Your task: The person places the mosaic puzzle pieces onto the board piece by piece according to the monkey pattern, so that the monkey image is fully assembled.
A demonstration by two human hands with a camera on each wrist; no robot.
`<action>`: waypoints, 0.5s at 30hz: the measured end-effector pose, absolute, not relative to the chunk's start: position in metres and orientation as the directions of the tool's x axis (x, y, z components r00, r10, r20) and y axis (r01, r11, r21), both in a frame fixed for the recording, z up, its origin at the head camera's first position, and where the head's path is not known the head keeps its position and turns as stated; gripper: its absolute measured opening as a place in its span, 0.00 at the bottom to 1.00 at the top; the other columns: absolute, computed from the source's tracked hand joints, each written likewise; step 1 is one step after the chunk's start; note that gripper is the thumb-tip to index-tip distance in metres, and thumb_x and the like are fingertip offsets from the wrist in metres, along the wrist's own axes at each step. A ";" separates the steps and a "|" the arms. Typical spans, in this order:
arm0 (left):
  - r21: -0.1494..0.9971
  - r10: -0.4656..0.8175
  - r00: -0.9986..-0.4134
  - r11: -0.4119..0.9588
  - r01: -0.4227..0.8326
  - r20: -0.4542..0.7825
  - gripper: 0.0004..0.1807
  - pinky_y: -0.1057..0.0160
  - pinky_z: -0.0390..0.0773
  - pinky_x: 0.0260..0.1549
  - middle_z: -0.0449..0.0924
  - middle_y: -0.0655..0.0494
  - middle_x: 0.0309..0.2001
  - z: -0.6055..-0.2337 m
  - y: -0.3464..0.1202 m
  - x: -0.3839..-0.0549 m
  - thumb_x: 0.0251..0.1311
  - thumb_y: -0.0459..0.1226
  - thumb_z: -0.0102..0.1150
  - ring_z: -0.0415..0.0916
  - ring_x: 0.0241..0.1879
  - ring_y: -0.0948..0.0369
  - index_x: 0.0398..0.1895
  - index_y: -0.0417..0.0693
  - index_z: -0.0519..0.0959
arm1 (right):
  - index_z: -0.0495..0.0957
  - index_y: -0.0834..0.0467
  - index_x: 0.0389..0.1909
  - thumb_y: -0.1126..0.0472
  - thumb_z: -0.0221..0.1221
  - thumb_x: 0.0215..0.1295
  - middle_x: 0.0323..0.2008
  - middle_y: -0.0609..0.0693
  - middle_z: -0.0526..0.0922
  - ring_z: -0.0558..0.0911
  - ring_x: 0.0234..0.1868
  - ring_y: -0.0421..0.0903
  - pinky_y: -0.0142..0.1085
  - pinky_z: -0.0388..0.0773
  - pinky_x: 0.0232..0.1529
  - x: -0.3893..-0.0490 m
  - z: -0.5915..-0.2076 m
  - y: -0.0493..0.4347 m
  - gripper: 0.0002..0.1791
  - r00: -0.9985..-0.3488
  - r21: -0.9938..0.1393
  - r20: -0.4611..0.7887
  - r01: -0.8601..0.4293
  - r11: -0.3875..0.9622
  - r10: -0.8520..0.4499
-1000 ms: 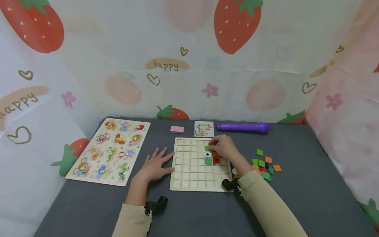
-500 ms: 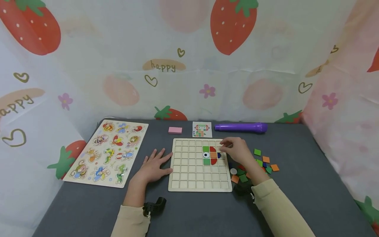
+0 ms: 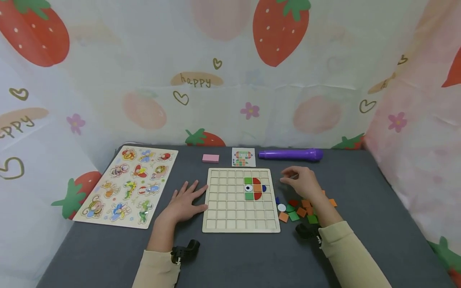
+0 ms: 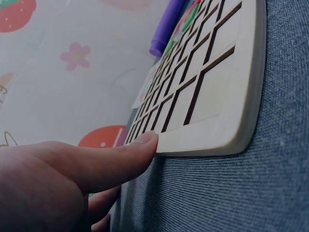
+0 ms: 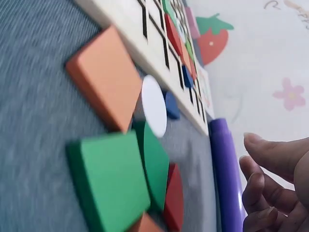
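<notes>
A pale wooden grid board [image 3: 227, 216] lies at the middle of the table. Several tiles sit in its cells: two green squares, an eye tile [image 3: 248, 188], red rounded pieces, an orange square [image 3: 257, 188] and a blue half-round [image 3: 264, 188]. My left hand [image 3: 183, 204] lies spread at the board's left side, thumb [image 4: 140, 145] touching its edge in the left wrist view. Off the board's right edge hovers my right hand [image 3: 302, 182], fingers loosely bent. The right wrist view shows nothing between its thumb [image 5: 275, 152] and fingers.
Loose orange, green, red, blue and white tiles [image 3: 301, 212] lie right of the board, partly beneath the right forearm. Behind it are a pink block [image 3: 210, 158], a pattern card [image 3: 243, 157] and a purple microphone-shaped stick [image 3: 291, 155]. An insect picture board [image 3: 126, 188] lies left.
My right hand has moved rightward from the upper tiles to beyond the board's edge, uncovering the red and blue pieces. The left hand keeps its place at the board.
</notes>
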State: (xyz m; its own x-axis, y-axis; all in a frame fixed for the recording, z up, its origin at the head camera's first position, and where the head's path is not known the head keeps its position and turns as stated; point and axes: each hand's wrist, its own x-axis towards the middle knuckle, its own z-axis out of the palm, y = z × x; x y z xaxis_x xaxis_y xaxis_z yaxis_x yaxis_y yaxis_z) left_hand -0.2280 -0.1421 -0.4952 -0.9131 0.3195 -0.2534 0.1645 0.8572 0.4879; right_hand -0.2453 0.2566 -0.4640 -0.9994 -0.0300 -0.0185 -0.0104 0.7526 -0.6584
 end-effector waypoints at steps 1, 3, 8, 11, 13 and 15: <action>0.489 0.319 -0.914 0.857 0.165 -0.251 0.40 0.31 0.35 0.74 0.46 0.47 0.82 -0.495 -0.142 -0.228 0.67 0.52 0.61 0.32 0.81 0.40 0.79 0.61 0.59 | 0.83 0.58 0.55 0.56 0.66 0.68 0.45 0.55 0.87 0.83 0.46 0.54 0.46 0.82 0.43 -0.245 -0.464 0.259 0.18 -1.000 -0.661 -0.019 -0.006 0.751 -0.024; 0.491 0.321 -0.914 0.855 0.166 -0.250 0.40 0.31 0.35 0.74 0.46 0.47 0.82 -0.494 -0.143 -0.228 0.67 0.52 0.61 0.32 0.81 0.40 0.79 0.60 0.59 | 0.83 0.58 0.55 0.57 0.66 0.68 0.46 0.56 0.87 0.83 0.46 0.54 0.46 0.82 0.43 -0.244 -0.465 0.265 0.18 -1.000 -0.663 -0.011 -0.002 0.749 -0.013; 0.489 0.312 -0.915 0.858 0.155 -0.257 0.40 0.31 0.34 0.74 0.46 0.47 0.82 -0.493 -0.142 -0.228 0.67 0.53 0.61 0.31 0.81 0.40 0.79 0.61 0.59 | 0.83 0.59 0.55 0.57 0.66 0.68 0.46 0.58 0.87 0.83 0.47 0.56 0.47 0.82 0.44 -0.241 -0.467 0.281 0.18 -1.000 -0.666 -0.006 0.012 0.746 0.010; 0.493 0.310 -0.915 0.857 0.151 -0.259 0.40 0.32 0.34 0.74 0.46 0.47 0.82 -0.494 -0.143 -0.228 0.67 0.53 0.61 0.31 0.81 0.40 0.79 0.61 0.59 | 0.82 0.59 0.56 0.57 0.65 0.69 0.47 0.58 0.86 0.83 0.47 0.56 0.47 0.82 0.43 -0.238 -0.469 0.289 0.18 -1.000 -0.666 -0.009 0.020 0.746 0.019; 0.496 0.314 -0.913 0.855 0.153 -0.260 0.40 0.32 0.34 0.74 0.46 0.47 0.82 -0.493 -0.143 -0.227 0.67 0.52 0.61 0.31 0.81 0.40 0.79 0.61 0.59 | 0.82 0.60 0.56 0.57 0.65 0.69 0.48 0.59 0.86 0.83 0.47 0.56 0.46 0.82 0.42 -0.236 -0.470 0.295 0.18 -1.000 -0.664 -0.013 0.025 0.747 0.022; 0.499 0.316 -0.912 0.853 0.153 -0.261 0.40 0.32 0.34 0.74 0.46 0.47 0.82 -0.492 -0.143 -0.227 0.67 0.52 0.61 0.31 0.81 0.40 0.79 0.60 0.59 | 0.82 0.60 0.56 0.57 0.65 0.69 0.48 0.60 0.86 0.84 0.48 0.56 0.45 0.82 0.41 -0.234 -0.470 0.301 0.18 -1.000 -0.668 -0.017 0.027 0.744 0.021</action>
